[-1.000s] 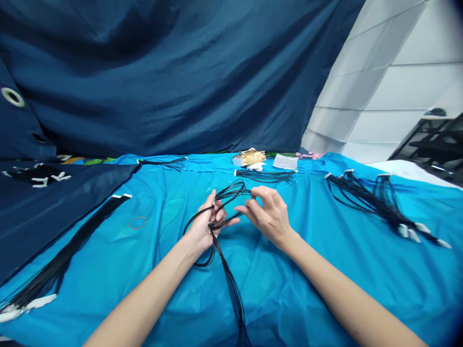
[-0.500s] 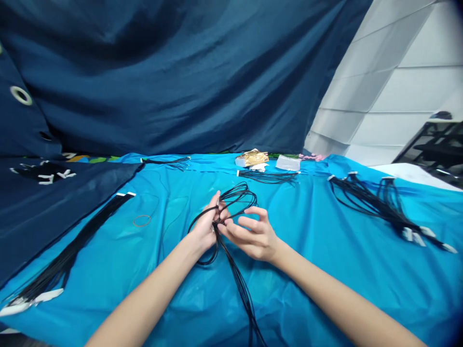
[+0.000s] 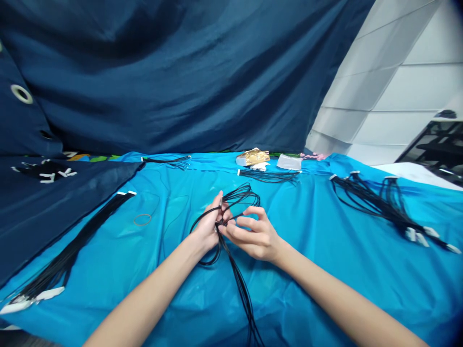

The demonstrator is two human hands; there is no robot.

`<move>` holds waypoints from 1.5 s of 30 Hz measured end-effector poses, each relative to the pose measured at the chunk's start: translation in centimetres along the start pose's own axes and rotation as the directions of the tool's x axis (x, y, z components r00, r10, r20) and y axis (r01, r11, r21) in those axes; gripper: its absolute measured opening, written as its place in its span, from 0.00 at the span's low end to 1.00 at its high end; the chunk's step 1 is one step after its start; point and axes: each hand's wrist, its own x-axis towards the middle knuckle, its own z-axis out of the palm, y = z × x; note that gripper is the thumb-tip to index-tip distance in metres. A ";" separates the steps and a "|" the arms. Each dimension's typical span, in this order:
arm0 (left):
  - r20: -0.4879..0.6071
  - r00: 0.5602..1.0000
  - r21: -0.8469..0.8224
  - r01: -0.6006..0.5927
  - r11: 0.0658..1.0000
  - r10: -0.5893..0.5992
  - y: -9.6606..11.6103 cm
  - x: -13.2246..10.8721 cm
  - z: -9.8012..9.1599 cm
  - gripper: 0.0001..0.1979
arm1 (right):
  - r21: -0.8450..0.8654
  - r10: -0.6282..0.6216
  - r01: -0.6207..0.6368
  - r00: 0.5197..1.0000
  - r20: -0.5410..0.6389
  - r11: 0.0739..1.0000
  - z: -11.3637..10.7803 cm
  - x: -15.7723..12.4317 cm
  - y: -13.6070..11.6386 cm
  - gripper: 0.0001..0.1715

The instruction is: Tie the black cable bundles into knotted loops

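Near the centre, my left hand [image 3: 211,226] is closed round a looped bundle of black cables [image 3: 239,274]. Loops stick out above and to the left of the fingers, and the loose strands hang down toward the front edge of the view. My right hand [image 3: 255,234] pinches the same bundle at its crossing point, thumb and index finger together, other fingers curled. Small metallic ends show beside the left fingers. The exact grip between the fingertips is partly hidden.
Black cable bundles with white connectors lie at left [image 3: 81,236], right [image 3: 379,207] and back [image 3: 269,176] on the blue sheet [image 3: 311,289]. An orange ring [image 3: 142,220] lies left of centre. Behind are a gold packet [image 3: 256,156] and a dark blue curtain [image 3: 188,77].
Both hands stay on the cable bundle. The left hand and the cable loops have shifted very slightly to the right.
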 end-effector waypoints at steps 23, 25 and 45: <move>-0.086 0.993 0.024 -0.080 0.997 0.081 -0.3 0.5 -0.4 0.19 | 0.503 0.551 -0.581 0.803 0.226 0.641 -0.8 2.4 -1.0 0.06; -0.094 0.992 0.046 -0.079 0.996 0.083 -0.3 0.4 -0.4 0.20 | 0.592 0.655 -0.680 0.688 0.311 0.433 -1.2 2.6 -0.8 0.06; -0.068 0.941 0.125 -0.322 0.938 0.332 -0.6 -0.9 0.2 0.21 | 0.088 0.478 -0.475 0.878 -0.011 0.875 -2.8 2.0 0.9 0.07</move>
